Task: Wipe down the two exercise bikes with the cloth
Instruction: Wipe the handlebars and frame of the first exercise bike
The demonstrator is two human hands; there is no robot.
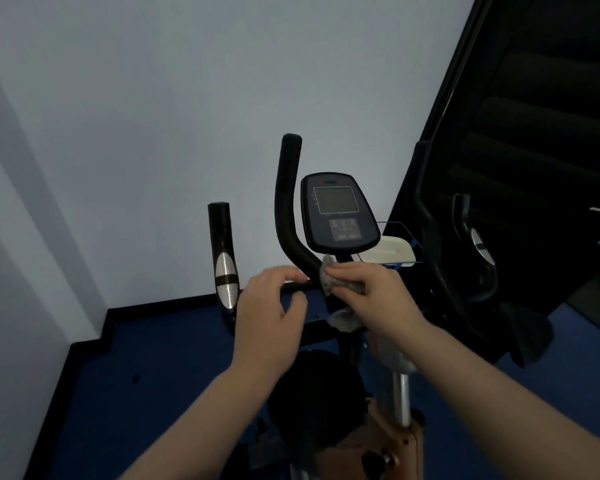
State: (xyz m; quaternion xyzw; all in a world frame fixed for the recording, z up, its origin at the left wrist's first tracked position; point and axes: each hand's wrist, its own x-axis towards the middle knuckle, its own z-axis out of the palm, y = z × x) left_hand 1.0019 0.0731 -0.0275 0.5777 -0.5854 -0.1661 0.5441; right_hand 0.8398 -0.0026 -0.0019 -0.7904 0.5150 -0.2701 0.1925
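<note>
An exercise bike stands right in front of me, with a dark console (338,211) and a curved black handlebar (286,202) rising at its left. My right hand (374,297) grips a grey cloth (329,275) and presses it against the handlebar's base just under the console. My left hand (269,306) hovers beside it over the crossbar, fingers curled and apart, holding nothing. A lower left grip with silver pulse plates (226,277) stands further left. A second bike's handlebar (475,244) shows dimly at the right.
A pale wall fills the back and left, with a black skirting above a blue floor (160,358). A dark slatted panel (534,116) rises at the right. A white tray in a blue wire holder (395,252) sits behind the console. The orange frame and seat post (400,400) lie below.
</note>
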